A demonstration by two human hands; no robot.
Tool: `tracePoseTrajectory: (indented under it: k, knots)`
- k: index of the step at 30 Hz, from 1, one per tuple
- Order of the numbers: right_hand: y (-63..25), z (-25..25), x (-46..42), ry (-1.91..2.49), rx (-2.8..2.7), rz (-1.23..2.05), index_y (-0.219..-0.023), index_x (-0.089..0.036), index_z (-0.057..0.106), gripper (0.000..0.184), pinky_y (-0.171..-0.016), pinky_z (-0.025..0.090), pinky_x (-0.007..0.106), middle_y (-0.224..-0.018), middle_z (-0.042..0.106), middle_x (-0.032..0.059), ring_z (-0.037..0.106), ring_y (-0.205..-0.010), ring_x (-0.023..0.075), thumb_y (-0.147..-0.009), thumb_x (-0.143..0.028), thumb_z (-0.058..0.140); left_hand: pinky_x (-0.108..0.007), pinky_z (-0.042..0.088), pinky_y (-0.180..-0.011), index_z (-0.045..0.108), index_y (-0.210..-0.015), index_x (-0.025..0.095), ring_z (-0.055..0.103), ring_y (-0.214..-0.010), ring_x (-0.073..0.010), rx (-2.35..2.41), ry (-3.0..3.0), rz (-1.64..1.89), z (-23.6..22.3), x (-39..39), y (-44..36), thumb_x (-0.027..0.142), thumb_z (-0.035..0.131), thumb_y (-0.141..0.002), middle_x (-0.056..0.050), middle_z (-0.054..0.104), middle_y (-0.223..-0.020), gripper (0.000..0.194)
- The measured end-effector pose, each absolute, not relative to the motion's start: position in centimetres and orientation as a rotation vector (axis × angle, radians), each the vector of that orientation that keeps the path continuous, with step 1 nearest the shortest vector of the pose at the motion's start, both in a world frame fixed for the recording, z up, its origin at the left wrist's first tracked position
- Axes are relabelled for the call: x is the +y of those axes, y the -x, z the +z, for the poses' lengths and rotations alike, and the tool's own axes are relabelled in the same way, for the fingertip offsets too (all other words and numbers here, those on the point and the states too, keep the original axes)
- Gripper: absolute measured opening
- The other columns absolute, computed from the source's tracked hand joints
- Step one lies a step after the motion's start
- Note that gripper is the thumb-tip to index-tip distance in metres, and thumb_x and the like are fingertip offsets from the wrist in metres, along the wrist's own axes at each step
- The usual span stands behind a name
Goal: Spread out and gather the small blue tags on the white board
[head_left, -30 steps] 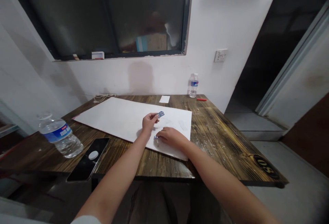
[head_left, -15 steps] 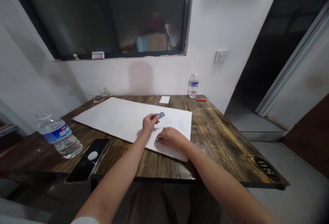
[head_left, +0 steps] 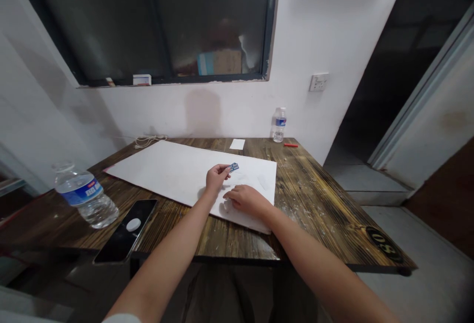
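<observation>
My left hand (head_left: pixel 216 177) pinches a small flat blue-and-white piece (head_left: pixel 233 167) between thumb and fingers, above a large white board (head_left: pixel 166 175). My right hand (head_left: pixel 246 200) rests on the board's near edge, just below and to the right of my left hand. No blue piece shows at its fingertips, and anything beneath the palm is hidden. A pale mark or scrap lies on the board (head_left: pixel 225 206) by those fingertips.
The board lies on a dark wooden table (head_left: pixel 307 194). A large water bottle (head_left: pixel 87 197) lies on its side at left, next to a black phone (head_left: pixel 126 231). A small upright bottle (head_left: pixel 280 124), a red marker (head_left: pixel 291 144), a white paper slip (head_left: pixel 237 144) and a cable (head_left: pixel 148 140) stand along the back.
The small blue bit at my right fingertips no longer shows, and that hand has slid slightly right and flattened. My left hand keeps its pinch.
</observation>
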State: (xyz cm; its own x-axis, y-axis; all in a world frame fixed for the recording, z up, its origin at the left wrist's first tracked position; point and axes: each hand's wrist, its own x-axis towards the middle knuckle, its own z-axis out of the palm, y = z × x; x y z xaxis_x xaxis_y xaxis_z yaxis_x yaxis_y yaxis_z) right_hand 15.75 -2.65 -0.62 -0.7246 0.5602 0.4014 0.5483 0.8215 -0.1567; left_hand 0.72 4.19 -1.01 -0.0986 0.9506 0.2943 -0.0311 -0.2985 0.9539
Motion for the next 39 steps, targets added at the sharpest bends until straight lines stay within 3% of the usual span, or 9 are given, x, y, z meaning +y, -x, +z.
tracePoseTrajectory:
  k: [7, 15, 20, 29, 39]
  knots:
    - [-15.8, -1.0, -2.3, 0.882, -2.49, -0.048, -0.107, -0.018, 0.068, 0.034, -0.077, 0.046, 0.029, -0.093, 0.07, 0.0072, 0.062, -0.084, 0.019, -0.08, -0.003, 0.054, -0.025, 0.045, -0.054, 0.072, -0.084, 0.014, 0.058, -0.054, -0.0126, 1.074, -1.358, 1.517, -0.9, 4.1, -0.8, 0.039, 0.079, -0.063, -0.002, 0.065, -0.059, 0.033]
    - [-17.0, -0.9, -1.5, 0.992, -2.028, 0.023, -0.109, -0.021, 0.063, 0.04, -0.076, 0.047, 0.029, -0.093, 0.064, 0.006, 0.058, -0.083, 0.0183, -0.078, -0.001, 0.048, -0.026, 0.045, -0.055, 0.072, -0.081, 0.015, 0.058, -0.055, -0.0132, 1.052, -1.396, 1.471, -0.3, 3.5, -1.0, 0.038, 0.079, -0.062, -0.003, 0.067, -0.062, 0.031]
    - [-17.8, -0.6, -1.1, 1.028, -1.863, -0.031, -0.117, -0.019, 0.061, 0.035, -0.079, 0.048, 0.034, -0.092, 0.066, 0.0081, 0.059, -0.086, 0.0214, -0.086, -0.007, 0.047, -0.026, 0.046, -0.055, 0.072, -0.079, 0.015, 0.059, -0.054, -0.0129, 1.009, -1.456, 1.366, -0.4, 3.3, -1.2, 0.038, 0.081, -0.061, -0.004, 0.068, -0.064, 0.03]
    - [-18.5, 0.5, -1.6, 1.116, -1.844, -0.298, -0.088, -0.021, 0.072, 0.021, -0.082, 0.04, 0.037, -0.091, 0.069, 0.0088, 0.052, -0.086, 0.0229, -0.094, -0.022, 0.052, -0.027, 0.049, -0.057, 0.074, -0.079, 0.015, 0.061, -0.056, -0.0138, 0.98, -1.414, 1.246, -0.4, 3.0, -1.5, 0.039, 0.084, -0.058, -0.005, 0.069, -0.066, 0.033]
    - [-18.4, 0.0, -1.3, 1.189, -1.857, -0.419, -0.09, -0.025, 0.075, 0.014, -0.075, 0.033, 0.032, -0.09, 0.067, 0.0049, 0.048, -0.086, 0.0197, -0.092, -0.029, 0.061, -0.027, 0.052, -0.065, 0.075, -0.086, 0.013, 0.064, -0.061, -0.0127, 0.819, -1.198, 1.143, -0.2, 2.6, -1.6, 0.045, 0.089, -0.053, -0.006, 0.072, -0.075, 0.048]
